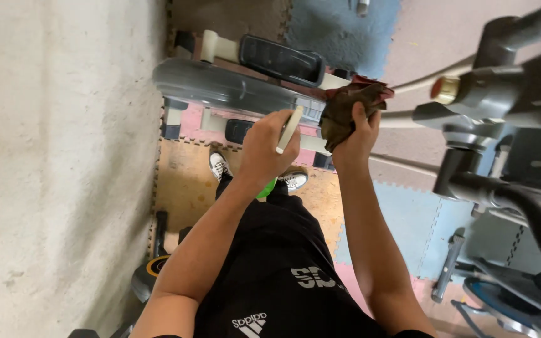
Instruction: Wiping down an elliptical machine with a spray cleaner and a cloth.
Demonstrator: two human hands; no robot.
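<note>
My left hand (269, 147) is closed around a green bottle (267, 188), of which only the bottom shows below the fist, and a flat cream-coloured piece (289, 129) sticks up between the fingers. My right hand (356, 139) grips a crumpled brown cloth (347, 103) and presses it against the grey frame (233, 87) of an exercise machine. Both hands are close together, in front of the machine's cream bars. Below them I see my black shorts and my white shoes (220, 165).
A rough white wall (57, 156) fills the left side. The machine's grey handlebar column and black arms (502, 125) stand at the right. Coloured foam floor tiles (402, 219) lie underneath. A black pedal (281, 59) sits at the top, and a weight with a yellow ring (151, 269) lies by the wall.
</note>
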